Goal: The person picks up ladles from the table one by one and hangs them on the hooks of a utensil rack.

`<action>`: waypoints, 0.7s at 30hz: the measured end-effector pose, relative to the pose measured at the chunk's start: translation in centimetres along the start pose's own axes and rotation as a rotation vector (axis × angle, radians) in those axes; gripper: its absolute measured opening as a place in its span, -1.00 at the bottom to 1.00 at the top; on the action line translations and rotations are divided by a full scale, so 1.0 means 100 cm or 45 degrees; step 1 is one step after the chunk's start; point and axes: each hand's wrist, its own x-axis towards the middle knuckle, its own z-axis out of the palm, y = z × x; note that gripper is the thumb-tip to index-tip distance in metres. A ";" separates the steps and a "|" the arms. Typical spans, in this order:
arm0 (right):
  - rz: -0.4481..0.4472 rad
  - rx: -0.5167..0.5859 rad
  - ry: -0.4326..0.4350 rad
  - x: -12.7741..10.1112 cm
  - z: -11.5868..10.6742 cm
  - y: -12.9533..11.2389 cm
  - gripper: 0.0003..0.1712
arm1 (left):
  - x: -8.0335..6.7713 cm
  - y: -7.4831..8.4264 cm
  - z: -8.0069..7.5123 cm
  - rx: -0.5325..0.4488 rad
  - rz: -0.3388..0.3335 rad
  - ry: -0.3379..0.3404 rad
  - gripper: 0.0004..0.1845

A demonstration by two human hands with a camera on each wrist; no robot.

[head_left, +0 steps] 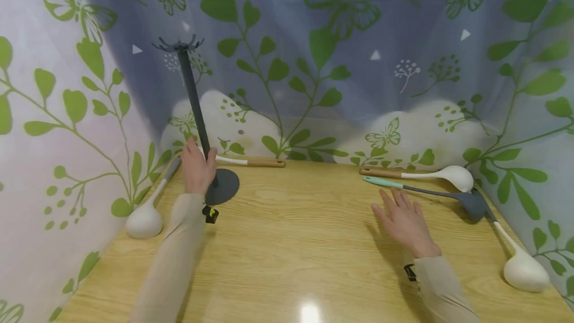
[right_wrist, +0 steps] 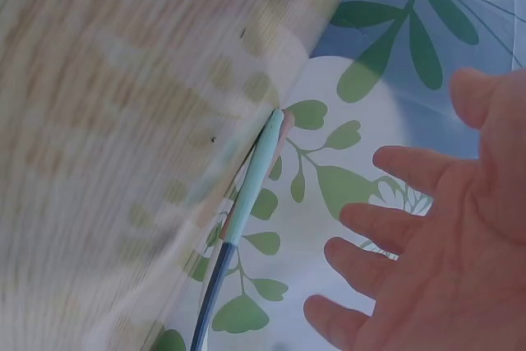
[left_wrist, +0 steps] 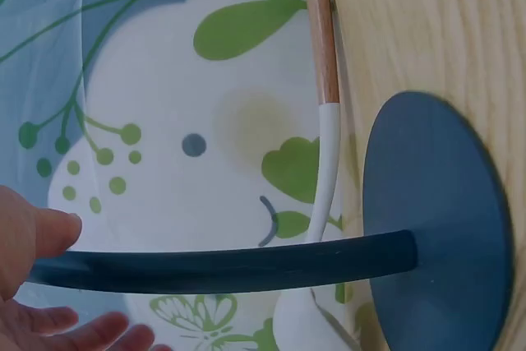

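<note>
A dark utensil stand point(head_left: 193, 98) with a round base and a ring of hooks at its top stands upright at the left. Beside its pole is my left hand point(head_left: 197, 167), fingers spread. In the left wrist view, my left thumb point(left_wrist: 56, 232) lies on one side of the pole point(left_wrist: 246, 270) and the fingers on the other, not curled round it. My right hand point(head_left: 403, 223) hovers over the table, fingers spread, holding nothing. Nearest to it lies a dark ladle with a mint handle point(head_left: 383, 181), which also shows in the right wrist view point(right_wrist: 255, 170).
A white ladle with a wooden handle point(head_left: 455, 178) lies along the back right, and a white ladle with a grey handle point(head_left: 524, 270) at the right edge. Another white ladle point(head_left: 144, 221) is at the left. Behind the stand lies a wooden-handled white utensil point(head_left: 264, 162). Patterned curtains surround the wooden table point(head_left: 291, 243).
</note>
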 end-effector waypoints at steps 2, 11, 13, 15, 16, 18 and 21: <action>-0.009 0.005 0.010 0.000 0.000 0.000 -0.15 | 0.003 0.001 -0.001 -0.012 -0.013 -0.013 -0.33; -0.019 0.006 0.018 0.002 -0.002 0.001 -0.16 | 0.015 0.008 -0.002 0.070 -0.009 -0.033 -0.45; -0.017 0.001 0.013 0.002 -0.002 0.002 -0.15 | 0.016 0.009 -0.001 0.095 -0.012 -0.048 -0.48; -0.014 -0.002 0.011 0.002 -0.001 0.002 -0.14 | 0.017 0.009 -0.001 0.110 -0.021 -0.064 -0.51; -0.013 -0.004 0.010 0.001 -0.001 0.002 -0.15 | 0.017 0.009 -0.001 0.107 -0.025 -0.075 -0.52; -0.011 -0.008 0.010 0.001 -0.001 0.002 -0.15 | 0.017 0.008 -0.002 0.104 -0.028 -0.095 -0.54; -0.009 -0.015 0.009 0.001 -0.001 0.003 -0.16 | 0.017 0.008 -0.002 0.085 -0.030 -0.128 -0.54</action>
